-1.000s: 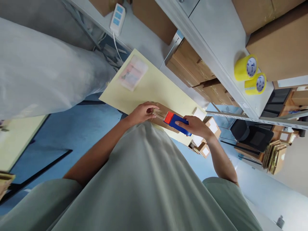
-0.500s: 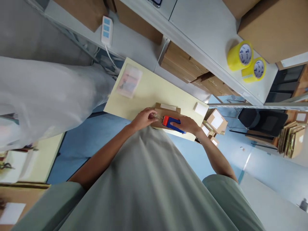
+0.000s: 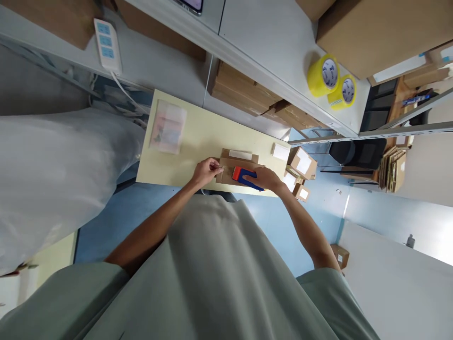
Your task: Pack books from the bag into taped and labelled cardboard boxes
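A small brown cardboard box (image 3: 226, 177) lies near the front edge of the pale yellow table, with a white label on its raised far flap. My right hand (image 3: 264, 178) is wrapped around a blue and red tape dispenser (image 3: 247, 179), which rests over the box. To the left, my left hand (image 3: 206, 172) has thumb and forefinger pinched together at the box's left end. A strip of clear tape (image 3: 225, 169) seems to run between those fingertips and the dispenser's red head; its edges are faint.
On the yellow table (image 3: 198, 130) lie a plastic-wrapped packet (image 3: 168, 127) and a white label stack (image 3: 281, 151). A shelf above holds two yellow tape rolls (image 3: 322, 75) and cartons. A power strip (image 3: 108, 46) sits at upper left, a big white bag (image 3: 63, 174) below it. Boxes (image 3: 302, 163) stand at right.
The head view has shifted, so the table and shelf appear further left. My left fingers have drawn slightly away from the dispenser, to the left. The right hand keeps its grip.
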Demonstrator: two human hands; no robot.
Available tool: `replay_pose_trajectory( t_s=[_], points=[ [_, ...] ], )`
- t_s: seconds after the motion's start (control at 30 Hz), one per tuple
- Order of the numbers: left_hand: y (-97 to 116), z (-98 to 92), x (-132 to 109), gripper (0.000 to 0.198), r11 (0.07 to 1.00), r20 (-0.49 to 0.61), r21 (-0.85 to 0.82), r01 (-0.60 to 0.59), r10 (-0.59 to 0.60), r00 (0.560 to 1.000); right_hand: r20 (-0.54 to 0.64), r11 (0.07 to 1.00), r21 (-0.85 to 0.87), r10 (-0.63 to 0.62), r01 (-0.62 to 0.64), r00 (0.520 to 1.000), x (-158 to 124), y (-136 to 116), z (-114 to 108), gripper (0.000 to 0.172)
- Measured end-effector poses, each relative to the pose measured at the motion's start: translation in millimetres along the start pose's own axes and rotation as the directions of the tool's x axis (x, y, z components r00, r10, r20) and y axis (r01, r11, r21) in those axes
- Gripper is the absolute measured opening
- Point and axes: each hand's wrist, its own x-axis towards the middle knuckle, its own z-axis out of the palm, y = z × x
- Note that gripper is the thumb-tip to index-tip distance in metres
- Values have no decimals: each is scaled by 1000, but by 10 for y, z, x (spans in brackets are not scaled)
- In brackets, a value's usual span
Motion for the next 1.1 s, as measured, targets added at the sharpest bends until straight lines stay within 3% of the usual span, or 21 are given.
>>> replay_pose_trajectory(
  t_s=[0.17,0.3,0.43,0.57,0.73,0.9,1.1],
  points=[
    [33,25,2,45,999,-27,34,30,-29,999,-2,996,63,-59,59,998,23,33,-43,53],
    [3,-26,7,50,998,-72,14,54,-52,996,98,989,107,-113,103,989,-81,235,-202,56],
    [11,-86,-27,53,997,-114,28,66,-62,992,149,991,61,-125,117,981,-302,850,-405,75],
    [98,73,-115,54,997,-105,30,74,-70,992,163,983,83,-177,166,971,-393,1560,-494,79],
    [186,291,-190,54,991,-186,57,118,-105,977,142,974,135,-199,180,970,-179,1963,-380,73],
    [330,115,-251,60,980,-216,108,167,-141,966,120,929,234,-321,287,940,87,2078,-194,71],
    [490,-49,-309,61,968,-180,157,196,-167,969,128,853,354,-451,384,883,326,2206,-41,69]
  ],
)
